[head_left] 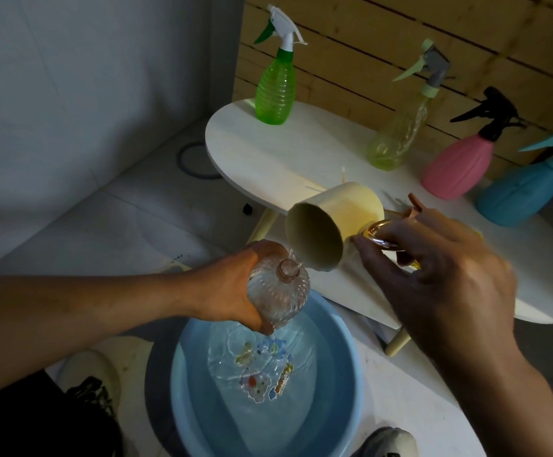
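Head view: left hand [235,288] grips clear ribbed bottle [278,293] over blue basin [344,374]; right hand [440,278] pinches tilted cream cup [331,225] by its gold ring handle [384,234].

The left forearm [87,311] reaches in from the left edge; the left grip [232,285], mid-frame, curls its fingers wide. The right grip [440,278], centre right, pinches with thumb and fingertips.

The blue basin [351,364] is running off the bottom. The right hand [450,285] is hiding part of the gold handle [380,223].
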Demonstrator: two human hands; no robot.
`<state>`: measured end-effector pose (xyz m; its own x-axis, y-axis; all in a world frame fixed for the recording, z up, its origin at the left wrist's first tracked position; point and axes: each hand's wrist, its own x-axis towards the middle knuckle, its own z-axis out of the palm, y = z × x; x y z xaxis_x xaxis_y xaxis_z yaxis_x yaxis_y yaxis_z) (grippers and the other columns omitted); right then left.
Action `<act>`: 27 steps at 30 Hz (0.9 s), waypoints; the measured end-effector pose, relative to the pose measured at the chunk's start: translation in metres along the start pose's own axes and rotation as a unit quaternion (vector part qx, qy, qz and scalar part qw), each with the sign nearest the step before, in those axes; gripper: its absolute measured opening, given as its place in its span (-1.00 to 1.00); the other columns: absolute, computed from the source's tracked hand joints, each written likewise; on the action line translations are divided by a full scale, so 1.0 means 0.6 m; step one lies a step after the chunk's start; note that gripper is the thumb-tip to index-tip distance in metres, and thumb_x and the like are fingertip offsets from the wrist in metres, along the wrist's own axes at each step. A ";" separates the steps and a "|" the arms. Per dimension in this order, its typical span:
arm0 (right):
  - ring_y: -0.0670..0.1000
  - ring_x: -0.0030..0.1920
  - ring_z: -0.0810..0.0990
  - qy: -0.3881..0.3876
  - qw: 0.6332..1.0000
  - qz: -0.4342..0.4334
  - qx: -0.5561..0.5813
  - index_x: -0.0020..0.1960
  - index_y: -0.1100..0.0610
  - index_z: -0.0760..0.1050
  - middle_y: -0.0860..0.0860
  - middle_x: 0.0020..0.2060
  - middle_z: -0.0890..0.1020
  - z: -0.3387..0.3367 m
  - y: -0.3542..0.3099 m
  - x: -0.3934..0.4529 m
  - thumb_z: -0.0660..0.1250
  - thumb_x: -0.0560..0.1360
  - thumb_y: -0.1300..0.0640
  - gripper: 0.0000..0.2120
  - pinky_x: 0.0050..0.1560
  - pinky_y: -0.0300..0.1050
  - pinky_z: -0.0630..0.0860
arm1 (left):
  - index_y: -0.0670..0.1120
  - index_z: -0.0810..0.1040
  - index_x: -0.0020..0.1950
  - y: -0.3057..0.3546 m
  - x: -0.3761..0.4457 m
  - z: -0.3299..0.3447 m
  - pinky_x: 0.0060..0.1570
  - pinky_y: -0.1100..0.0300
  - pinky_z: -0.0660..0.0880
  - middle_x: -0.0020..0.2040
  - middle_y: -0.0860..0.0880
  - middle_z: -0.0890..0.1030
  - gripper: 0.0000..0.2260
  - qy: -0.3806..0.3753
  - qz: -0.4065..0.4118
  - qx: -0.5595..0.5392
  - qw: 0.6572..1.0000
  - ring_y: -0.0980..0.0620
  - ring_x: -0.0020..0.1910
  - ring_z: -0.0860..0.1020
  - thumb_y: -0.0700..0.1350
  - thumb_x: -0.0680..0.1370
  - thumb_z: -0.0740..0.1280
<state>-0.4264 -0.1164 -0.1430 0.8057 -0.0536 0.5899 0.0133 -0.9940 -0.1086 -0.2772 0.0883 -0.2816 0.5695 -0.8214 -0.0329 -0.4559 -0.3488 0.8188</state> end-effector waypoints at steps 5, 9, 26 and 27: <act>0.09 -0.23 0.56 0.020 1.000 -0.024 -0.002 -0.08 0.05 0.67 -0.02 -0.21 0.62 -0.001 0.000 -0.001 0.37 0.61 -0.08 -0.77 -0.40 0.03 0.47 | 0.21 0.32 0.45 -0.002 0.004 0.000 0.13 0.50 0.46 0.30 0.28 0.44 -0.06 0.000 0.008 -0.006 1.000 0.30 0.26 0.49 0.04 0.20 0.75; 0.11 -0.22 0.58 0.030 0.998 -0.051 -0.011 -0.07 0.08 0.67 0.01 -0.19 0.64 0.001 0.002 -0.002 0.37 0.62 -0.06 -0.76 -0.36 0.03 0.47 | 0.25 0.30 0.42 -0.004 0.006 0.003 0.21 0.36 0.49 0.30 0.31 0.42 -0.07 -0.003 0.012 -0.005 1.000 0.24 0.29 0.49 0.08 0.20 0.74; 0.21 -0.30 0.56 0.086 0.985 -0.144 -0.031 -0.15 0.15 0.68 0.10 -0.25 0.63 0.008 0.005 -0.011 0.40 0.61 0.05 -0.77 -0.37 0.04 0.46 | 0.16 0.33 0.45 -0.013 0.010 0.006 0.24 0.08 0.58 0.31 0.15 0.54 -0.09 0.004 0.020 -0.024 1.000 0.12 0.29 0.55 0.11 0.22 0.73; 0.20 -0.31 0.56 0.088 0.985 -0.148 -0.034 -0.15 0.15 0.68 0.10 -0.27 0.62 0.010 0.005 -0.012 0.41 0.61 0.05 -0.77 -0.38 0.04 0.46 | 0.12 0.33 0.46 -0.010 0.010 0.005 0.24 0.12 0.57 0.31 0.14 0.53 -0.09 0.008 0.027 -0.024 0.999 0.14 0.29 0.54 0.06 0.23 0.74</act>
<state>-0.4286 -0.1185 -0.1521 0.6579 0.2287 0.7175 0.1874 -0.9725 0.1381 -0.2734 0.0842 -0.2887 0.5564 -0.8307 0.0218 -0.4536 -0.2816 0.8455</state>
